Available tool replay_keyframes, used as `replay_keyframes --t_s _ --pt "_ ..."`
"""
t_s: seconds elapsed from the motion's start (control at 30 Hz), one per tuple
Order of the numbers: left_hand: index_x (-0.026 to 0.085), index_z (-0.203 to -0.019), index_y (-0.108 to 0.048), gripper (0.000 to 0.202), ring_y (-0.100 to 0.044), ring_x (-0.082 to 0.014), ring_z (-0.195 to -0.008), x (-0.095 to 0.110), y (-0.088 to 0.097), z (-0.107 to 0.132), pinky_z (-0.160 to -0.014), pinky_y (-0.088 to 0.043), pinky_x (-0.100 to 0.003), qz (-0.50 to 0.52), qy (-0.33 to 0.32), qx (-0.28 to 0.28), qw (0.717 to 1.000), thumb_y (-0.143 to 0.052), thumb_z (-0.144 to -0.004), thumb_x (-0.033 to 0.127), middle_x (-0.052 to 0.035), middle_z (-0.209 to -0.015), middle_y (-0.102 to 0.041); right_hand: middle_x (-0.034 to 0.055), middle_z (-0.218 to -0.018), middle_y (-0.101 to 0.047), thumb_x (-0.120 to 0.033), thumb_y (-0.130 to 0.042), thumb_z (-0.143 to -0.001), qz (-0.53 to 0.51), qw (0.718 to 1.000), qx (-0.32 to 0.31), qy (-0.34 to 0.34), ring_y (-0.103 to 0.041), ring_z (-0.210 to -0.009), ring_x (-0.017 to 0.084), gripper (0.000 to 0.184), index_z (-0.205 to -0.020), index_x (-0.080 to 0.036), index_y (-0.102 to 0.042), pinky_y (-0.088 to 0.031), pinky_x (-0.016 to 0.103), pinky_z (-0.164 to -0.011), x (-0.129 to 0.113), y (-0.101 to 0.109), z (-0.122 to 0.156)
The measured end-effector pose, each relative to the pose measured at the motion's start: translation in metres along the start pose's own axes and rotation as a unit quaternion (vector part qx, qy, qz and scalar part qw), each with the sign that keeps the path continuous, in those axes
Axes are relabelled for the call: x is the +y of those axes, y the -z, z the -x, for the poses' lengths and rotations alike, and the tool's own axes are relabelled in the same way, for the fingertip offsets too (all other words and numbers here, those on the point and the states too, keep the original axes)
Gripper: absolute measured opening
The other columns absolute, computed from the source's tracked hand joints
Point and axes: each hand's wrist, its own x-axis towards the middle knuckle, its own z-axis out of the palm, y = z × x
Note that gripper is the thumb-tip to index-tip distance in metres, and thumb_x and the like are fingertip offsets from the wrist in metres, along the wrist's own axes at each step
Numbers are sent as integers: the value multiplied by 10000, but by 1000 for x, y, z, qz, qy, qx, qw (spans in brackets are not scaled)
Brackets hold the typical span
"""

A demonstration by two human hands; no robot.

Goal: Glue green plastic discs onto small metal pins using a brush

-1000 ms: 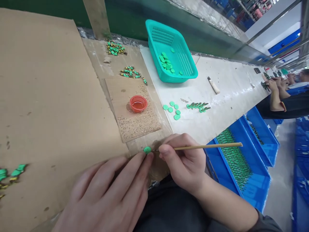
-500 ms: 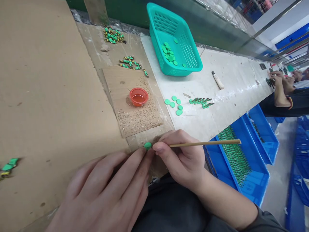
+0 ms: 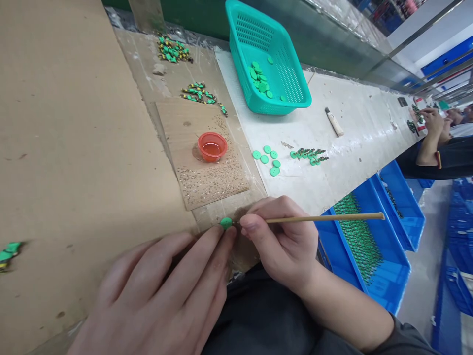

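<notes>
My left hand [image 3: 162, 291] lies flat on the cardboard [image 3: 74, 148], fingers stretched out, fingertips touching a small green disc [image 3: 226, 222] at the table's near edge. My right hand [image 3: 284, 241] pinches a thin wooden stick [image 3: 325, 217] like a pen, its tip at the disc. A small red cup [image 3: 212, 146] of liquid stands on a smaller cardboard piece [image 3: 201, 155] beyond. Several more green discs [image 3: 266, 160] lie on the white surface.
A teal basket [image 3: 271, 61] holds green discs at the back. Painted green pieces lie in clusters [image 3: 201, 94] [image 3: 309, 156] and at far left [image 3: 9, 250]. Blue bins [image 3: 364, 246] of parts stand at the right. Another person's hands [image 3: 430, 123] work at far right.
The view has shifted slightly; the stick's free end has swung a little to the right. Both hands stay at the green disc.
</notes>
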Motion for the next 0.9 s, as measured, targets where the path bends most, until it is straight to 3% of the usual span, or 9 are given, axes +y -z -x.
replay_keyframes --t_s 0.37,0.7,0.9 --pt "295 -1623 -632 515 -704 -343 -1297 0 -2 3 -1023 -483 -578 10 1 -1 1000 -551 -1118 348 -10 -1577 -765 -23 -792 -718 -221 -796 -1093 38 999 -22 0 -750 -742 154 212 -948 -249 -644 -636 298 -676 -3 -1 -4" --pt "285 -1531 -694 445 -702 -336 -1286 0 0 4 -975 -480 -567 2 -6 -6 1000 -566 -1109 343 -5 -1564 -770 -18 -811 -723 -231 -799 -1094 41 999 -28 12 -766 -770 165 203 -969 -254 -642 -661 314 -702 0 -1 -1" --pt "282 -1459 -730 377 -697 -326 -1271 0 -1 3 -994 -479 -563 0 -10 6 1000 -574 -1122 348 -15 -1508 -793 -4 -811 -723 -189 -752 -1110 75 991 -71 83 -730 -727 159 198 -970 -254 -629 -663 313 -673 -3 1 -5"
